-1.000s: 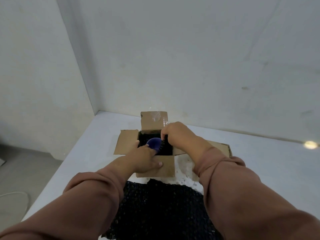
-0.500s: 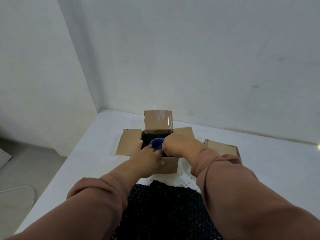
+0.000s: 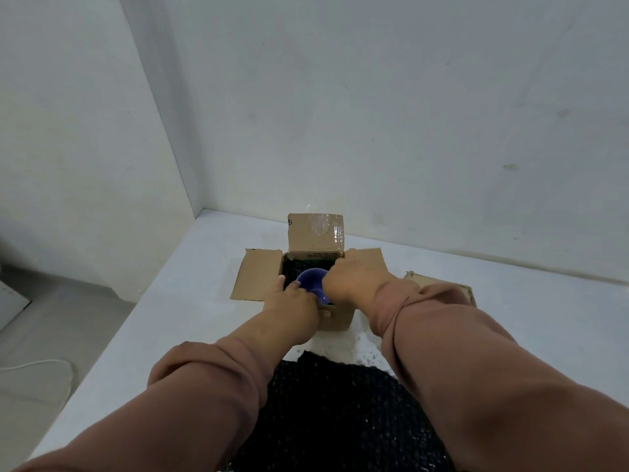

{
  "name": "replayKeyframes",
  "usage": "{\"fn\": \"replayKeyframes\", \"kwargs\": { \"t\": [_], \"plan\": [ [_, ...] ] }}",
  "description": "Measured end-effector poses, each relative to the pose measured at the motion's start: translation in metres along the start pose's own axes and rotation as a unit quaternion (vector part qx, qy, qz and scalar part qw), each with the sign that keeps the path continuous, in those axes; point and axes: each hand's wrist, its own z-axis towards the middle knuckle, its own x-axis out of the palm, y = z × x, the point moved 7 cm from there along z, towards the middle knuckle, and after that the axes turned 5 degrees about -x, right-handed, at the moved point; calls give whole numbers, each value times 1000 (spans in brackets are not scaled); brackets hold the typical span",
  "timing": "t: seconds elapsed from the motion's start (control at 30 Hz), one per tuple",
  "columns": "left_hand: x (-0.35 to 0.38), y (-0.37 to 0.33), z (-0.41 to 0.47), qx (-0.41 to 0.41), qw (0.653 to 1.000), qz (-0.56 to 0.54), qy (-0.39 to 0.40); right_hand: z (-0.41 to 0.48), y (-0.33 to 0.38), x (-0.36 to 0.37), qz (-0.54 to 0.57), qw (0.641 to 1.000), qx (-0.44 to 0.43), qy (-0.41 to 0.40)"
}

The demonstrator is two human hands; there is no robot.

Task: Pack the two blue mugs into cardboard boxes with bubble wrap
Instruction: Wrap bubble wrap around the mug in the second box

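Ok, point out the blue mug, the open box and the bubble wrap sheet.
blue mug (image 3: 310,283), head view, inner wall
open box (image 3: 315,235), head view, upright far flap
bubble wrap sheet (image 3: 340,420), head view, middle of the sheet

Pretty bare room tbh. The back wall (image 3: 374,97) is plain white-grey paint with a few faint scuffs, the clearest being a small dark smudge (image 3: 510,166) over on the right. It meets the left wall (image 3: 68,131) at a corner seam (image 3: 163,137) that runs down to the far left corner of the worktop (image 3: 190,301). The worktop is plain white and butts straight against the back wall. Off its left edge you can see a grey floor (image 3: 51,318) with a thin white cable (image 3: 44,362) curling across it, and something flat and white (image 3: 10,301) poking in at the frame edge, can't tell what. The light is soft and even.
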Motion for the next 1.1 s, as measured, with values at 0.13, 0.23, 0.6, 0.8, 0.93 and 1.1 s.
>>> {"fn": "replayKeyframes", "kwargs": {
  "t": [0.13,0.23,0.6,0.8,0.93,1.1],
  "plan": [
    [0,1,-2,18,999,-29,-18,-1,6,11,-7,1000,-18,10],
    [1,2,-3,28,997,-57,-39,-10,-4,1,71,995,-62,-35],
    [0,0,-5,33,996,-59,-53,-2,-3,13,40,997,-3,-63],
    [2,0,-1,39,996,-49,-65,-15,9,20,-3,999,-34,28],
    [0,0,-2,40,993,-65,-89,-26,6,13,-20,998,-18,-61],
    [0,-1,-30,58,972,-125,-190,-75,-16,45,304,911,42,-277]
  ]
}}
